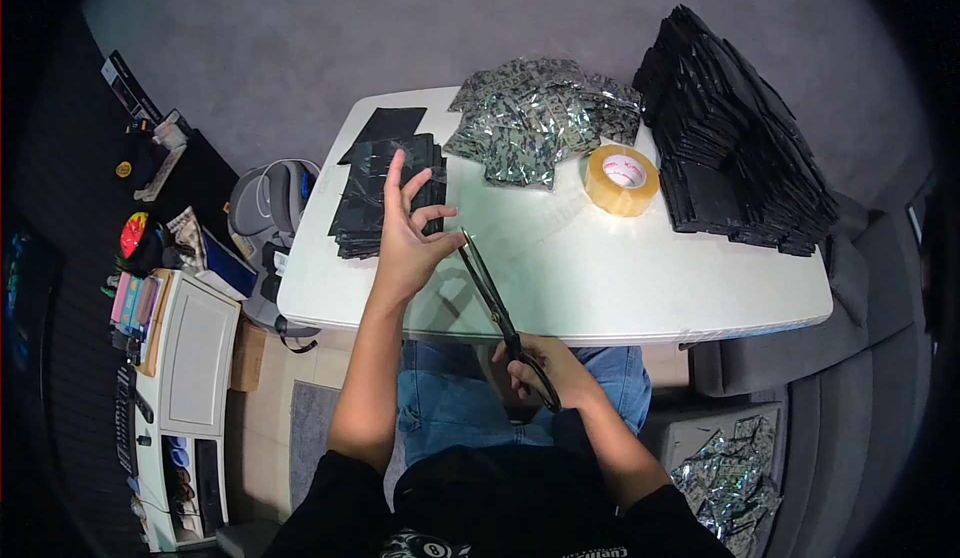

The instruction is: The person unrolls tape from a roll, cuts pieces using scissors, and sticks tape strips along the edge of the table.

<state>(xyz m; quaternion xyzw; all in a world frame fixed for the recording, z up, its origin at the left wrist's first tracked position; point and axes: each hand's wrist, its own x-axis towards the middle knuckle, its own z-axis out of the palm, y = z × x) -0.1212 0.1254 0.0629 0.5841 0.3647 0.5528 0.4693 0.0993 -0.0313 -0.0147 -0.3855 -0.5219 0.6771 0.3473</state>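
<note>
Holding scissors (495,308) by the handles, clamped in right hand (552,370), with blade tips right at the thumb of left hand (405,250), itself spread with fingers apart; can't tell if touching. Keep thumb clear of tips before squeezing. Use bare white table (570,283) between black packet stack (365,203) and tape roll (603,195), minding near edge under the scissors.

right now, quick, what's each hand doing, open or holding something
Left hand: open, fingers spread, thumb near the scissors' tips; can't tell if it touches them.
Right hand: closed on the handles of the black scissors.
</note>
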